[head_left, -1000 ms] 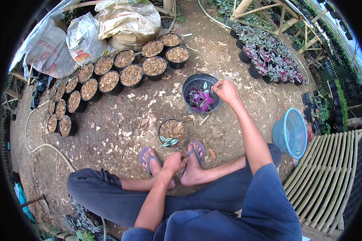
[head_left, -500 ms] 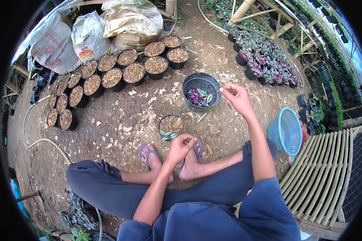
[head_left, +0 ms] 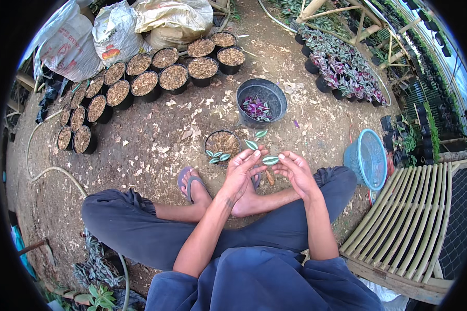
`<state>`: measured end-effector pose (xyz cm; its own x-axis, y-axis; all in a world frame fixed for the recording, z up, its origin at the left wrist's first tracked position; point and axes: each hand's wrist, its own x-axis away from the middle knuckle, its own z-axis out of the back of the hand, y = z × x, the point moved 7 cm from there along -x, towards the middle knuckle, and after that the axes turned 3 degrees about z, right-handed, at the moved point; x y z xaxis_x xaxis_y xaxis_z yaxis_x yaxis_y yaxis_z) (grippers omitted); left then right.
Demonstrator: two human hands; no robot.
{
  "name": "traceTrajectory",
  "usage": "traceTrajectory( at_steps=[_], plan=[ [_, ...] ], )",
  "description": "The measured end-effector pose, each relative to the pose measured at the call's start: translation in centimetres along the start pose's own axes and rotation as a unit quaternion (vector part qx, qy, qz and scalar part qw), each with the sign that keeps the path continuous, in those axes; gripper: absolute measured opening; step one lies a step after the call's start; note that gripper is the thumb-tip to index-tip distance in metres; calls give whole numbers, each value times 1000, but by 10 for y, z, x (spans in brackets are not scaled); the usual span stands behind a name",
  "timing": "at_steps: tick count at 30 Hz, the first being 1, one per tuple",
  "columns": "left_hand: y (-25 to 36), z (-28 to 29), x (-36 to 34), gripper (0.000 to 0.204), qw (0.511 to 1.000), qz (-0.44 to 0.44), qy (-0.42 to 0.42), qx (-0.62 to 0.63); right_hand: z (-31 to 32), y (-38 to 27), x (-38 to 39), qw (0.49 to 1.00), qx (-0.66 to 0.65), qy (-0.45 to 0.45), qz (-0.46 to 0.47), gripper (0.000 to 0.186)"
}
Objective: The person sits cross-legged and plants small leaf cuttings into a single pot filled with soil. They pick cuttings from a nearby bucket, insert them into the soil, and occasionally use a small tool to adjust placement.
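Close together in front of my feet, both hands pinch a leafy cutting point(head_left: 270, 160) with green-and-silver striped leaves. My left hand point(head_left: 239, 175) has its fingertips at the cutting's left side, below an upright leaf. My right hand point(head_left: 296, 176) grips a leaf on the right between thumb and fingers. Just beyond my left hand stands a small black pot point(head_left: 223, 143) of brown chips, with a striped sprig point(head_left: 218, 156) at its near rim. Farther off, a larger black pot point(head_left: 275, 98) holds purple and striped cuttings point(head_left: 256, 109).
Rows of chip-filled black pots point(head_left: 145, 84) stand at the far left before white sacks point(head_left: 120, 39). Potted purple-leaved plants point(head_left: 342, 67) spread at the far right. A blue plastic basket point(head_left: 368, 159) and a bamboo slatted bench point(head_left: 404, 223) are at my right; a hose point(head_left: 54, 173) curves at left.
My right hand has come back from the larger black pot's rim to my left hand, now with a striped cutting between them. My left hand has moved slightly forward and right.
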<state>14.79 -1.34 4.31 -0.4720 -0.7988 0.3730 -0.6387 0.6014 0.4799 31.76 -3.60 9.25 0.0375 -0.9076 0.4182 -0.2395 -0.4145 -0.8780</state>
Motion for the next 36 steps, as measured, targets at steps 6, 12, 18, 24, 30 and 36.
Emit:
traceTrajectory(
  at_steps=[6,12,18,24,30,36],
  plan=[
    [-4,12,0,33,999,29,7,-37,2,19,14,998,30,5,-53,23],
    [-6,14,5,25,996,34,26,-72,-13,-43,10,904,369,46,208,24],
    [-8,7,6,14,998,19,30,-57,-49,-51,-2,797,485,-30,359,22],
    [-15,18,5,13,998,41,38,-24,-55,-32,-16,769,510,-45,383,22],
    [-30,35,3,15,997,44,59,-26,-49,-4,-24,751,519,-59,404,29],
    [-46,60,-2,28,995,44,85,-35,-33,30,-45,780,501,-20,375,21]
  ],
)
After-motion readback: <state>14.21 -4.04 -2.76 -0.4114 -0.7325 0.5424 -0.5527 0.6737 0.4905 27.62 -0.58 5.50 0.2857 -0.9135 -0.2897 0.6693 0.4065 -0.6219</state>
